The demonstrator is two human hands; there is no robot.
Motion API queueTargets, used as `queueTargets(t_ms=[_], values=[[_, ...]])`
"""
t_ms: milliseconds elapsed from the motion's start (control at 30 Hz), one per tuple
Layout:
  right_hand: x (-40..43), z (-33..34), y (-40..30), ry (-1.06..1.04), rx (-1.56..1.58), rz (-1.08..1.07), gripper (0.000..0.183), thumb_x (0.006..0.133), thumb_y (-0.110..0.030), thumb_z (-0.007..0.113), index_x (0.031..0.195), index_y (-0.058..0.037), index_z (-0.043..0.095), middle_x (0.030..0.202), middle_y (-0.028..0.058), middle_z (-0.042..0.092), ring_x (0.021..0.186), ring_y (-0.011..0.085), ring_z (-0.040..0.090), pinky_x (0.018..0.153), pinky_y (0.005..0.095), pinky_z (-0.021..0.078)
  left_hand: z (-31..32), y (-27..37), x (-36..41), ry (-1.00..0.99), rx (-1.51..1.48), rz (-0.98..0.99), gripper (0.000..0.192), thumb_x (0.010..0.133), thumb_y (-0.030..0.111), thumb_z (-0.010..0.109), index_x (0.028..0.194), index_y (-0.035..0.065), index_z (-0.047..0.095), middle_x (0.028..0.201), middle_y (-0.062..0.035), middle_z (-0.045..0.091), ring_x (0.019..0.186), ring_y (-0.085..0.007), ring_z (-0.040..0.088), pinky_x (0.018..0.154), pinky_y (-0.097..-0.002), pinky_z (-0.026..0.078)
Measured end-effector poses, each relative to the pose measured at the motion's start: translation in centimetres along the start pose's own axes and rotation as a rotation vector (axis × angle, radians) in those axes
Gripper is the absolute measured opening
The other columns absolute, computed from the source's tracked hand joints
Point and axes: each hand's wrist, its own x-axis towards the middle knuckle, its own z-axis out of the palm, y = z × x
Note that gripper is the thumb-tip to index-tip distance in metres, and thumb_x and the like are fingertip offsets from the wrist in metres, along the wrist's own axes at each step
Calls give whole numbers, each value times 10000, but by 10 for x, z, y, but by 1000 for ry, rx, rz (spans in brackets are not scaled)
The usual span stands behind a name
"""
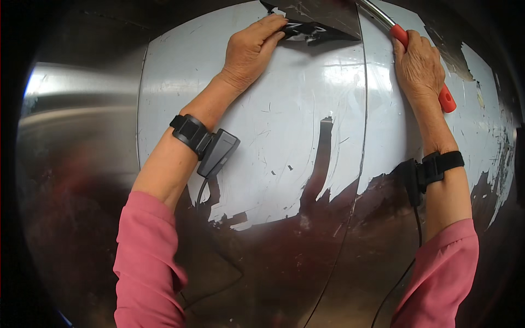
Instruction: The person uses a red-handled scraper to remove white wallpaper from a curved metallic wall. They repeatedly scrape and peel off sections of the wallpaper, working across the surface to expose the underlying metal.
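My left hand (248, 51) has its thumb and fingers closed on the curled edge of a dark plastic film (307, 32). That film is folded and glossy, still joined at the top to a dark sheet on the metal panel. My right hand (420, 63) grips the red handle (448, 99) of a tool with a shiny metal shaft (379, 14). The tool points up and to the left, and its working end is beyond the upper edge of view. Between and below my hands spreads the pale, scratched panel surface (287, 98).
Ragged dark patches (287, 254) cover the lower panel, with a narrow dark strip (325, 139) reaching upward. A thin seam (365, 90) runs down the panel. Shiny bare metal (78, 123) stands at left. Wrist-strapped devices (217, 153) on both arms trail black cables (417, 229).
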Motion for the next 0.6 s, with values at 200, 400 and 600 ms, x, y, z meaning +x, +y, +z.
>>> queueTargets(t_ms=[200, 400, 600], values=[[0, -3, -2, -13, -4, 23, 292, 955, -386, 583, 1072, -123, 633, 961, 54, 651, 915, 257, 636, 736, 413, 552, 17, 12, 30, 411, -626, -543, 135, 896, 41, 623, 1016, 18, 680, 881, -65, 689, 824, -178, 675, 696, -294, 537], [0, 0, -1, -28, 1, 16, 291, 959, -385, 582, 1077, -123, 628, 951, 47, 647, 902, 248, 634, 731, 406, 552, 10, -57, 67, 471, -129, -668, 326, 941, 329, 624, 947, 8, 677, 809, -86, 650, 716, -173, 606, 668, -332, 498], [2, -3, 3, -49, -13, 26, 306, 957, -392, 583, 1069, -110, 623, 954, 52, 647, 905, 252, 636, 729, 415, 550, 8, -9, 94, -154, 217, -897, 603, 811, 549, 699, 798, -54, 711, 827, -219, 708, 822, -336, 698, 736, -420, 517]])
